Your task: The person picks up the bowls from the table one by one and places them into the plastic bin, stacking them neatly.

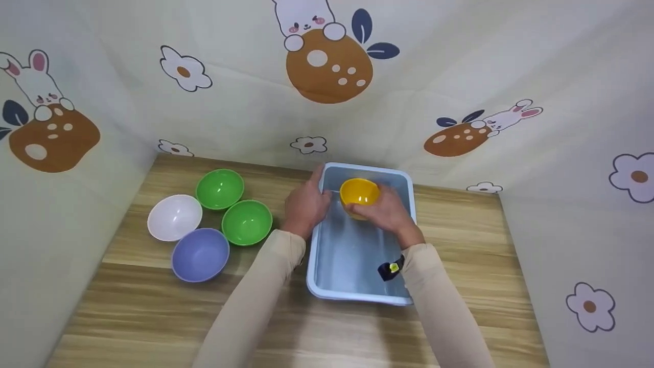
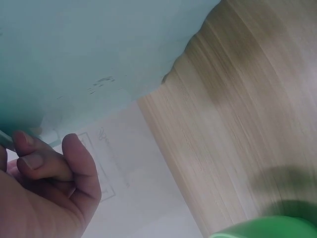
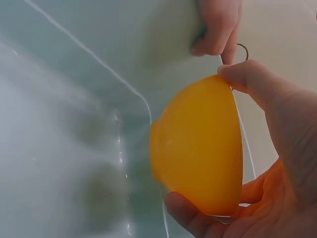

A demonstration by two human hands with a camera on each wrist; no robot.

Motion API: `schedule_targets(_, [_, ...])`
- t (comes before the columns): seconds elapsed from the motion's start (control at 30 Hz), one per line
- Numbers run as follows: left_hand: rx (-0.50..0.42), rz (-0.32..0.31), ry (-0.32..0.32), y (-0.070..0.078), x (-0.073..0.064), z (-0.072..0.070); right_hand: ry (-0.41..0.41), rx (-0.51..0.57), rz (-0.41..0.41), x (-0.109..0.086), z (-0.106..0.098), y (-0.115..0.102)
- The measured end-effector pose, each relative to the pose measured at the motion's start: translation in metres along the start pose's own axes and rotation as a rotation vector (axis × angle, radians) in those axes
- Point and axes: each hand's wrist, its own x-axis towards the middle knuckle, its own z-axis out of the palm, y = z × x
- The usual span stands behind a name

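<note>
A yellow bowl (image 1: 359, 191) is held over the far end of a light blue plastic basin (image 1: 352, 255). My right hand (image 1: 384, 208) grips it by the rim and side; in the right wrist view the thumb is at one edge of the yellow bowl (image 3: 203, 148) and the fingers at the other, its foot facing the basin's inside. My left hand (image 1: 308, 204) pinches the basin's left rim near the far corner. In the left wrist view the curled fingers of the left hand (image 2: 49, 178) hold the rim, beside the basin's outer wall (image 2: 99, 59).
Left of the basin on the wooden table (image 1: 153, 317) stand two green bowls (image 1: 219, 189), a white bowl (image 1: 174, 217) and a purple bowl (image 1: 200, 255), close together. A patterned cloth (image 1: 245, 112) hangs round the table's back and sides. A black strap (image 1: 391, 268) is at the right wrist.
</note>
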Motion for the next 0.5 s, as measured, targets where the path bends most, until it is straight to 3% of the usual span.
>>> schedule_targets(0.5, [-0.011,0.000,-0.001,0.0000,-0.0005,-0.0005,-0.036,-0.078,0.071,0.0039,0.0082,0.0015])
